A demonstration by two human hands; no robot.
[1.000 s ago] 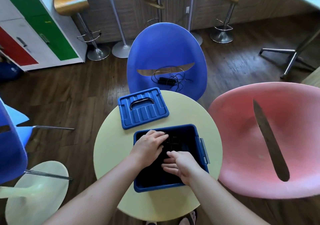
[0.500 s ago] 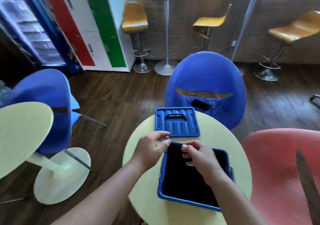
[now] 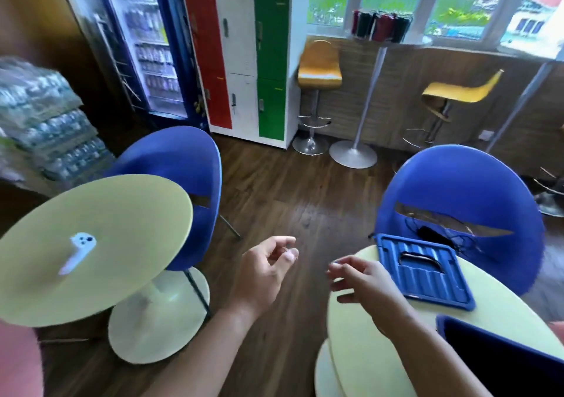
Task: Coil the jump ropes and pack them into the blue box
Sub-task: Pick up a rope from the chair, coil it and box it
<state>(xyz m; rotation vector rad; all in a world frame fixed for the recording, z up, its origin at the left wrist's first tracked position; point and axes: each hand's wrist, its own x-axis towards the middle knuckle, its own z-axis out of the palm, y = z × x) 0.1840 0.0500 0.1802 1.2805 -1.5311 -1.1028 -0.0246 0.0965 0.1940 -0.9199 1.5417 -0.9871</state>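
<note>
The second yellow table off to the person's left is well apart from the work. The blue chair stands behind the near table. The blue box sits on that table, with only a corner in view. Its inside is too dark to tell what is packed. Its lid lies flat beside it, so closing is not done. The left hand hangs over the floor and the right hand over the table edge, both loosely curled and holding nothing. A black tangle of cord on the chair seat looks like a jump rope left to coil. A small white controller lies on the far table
</note>
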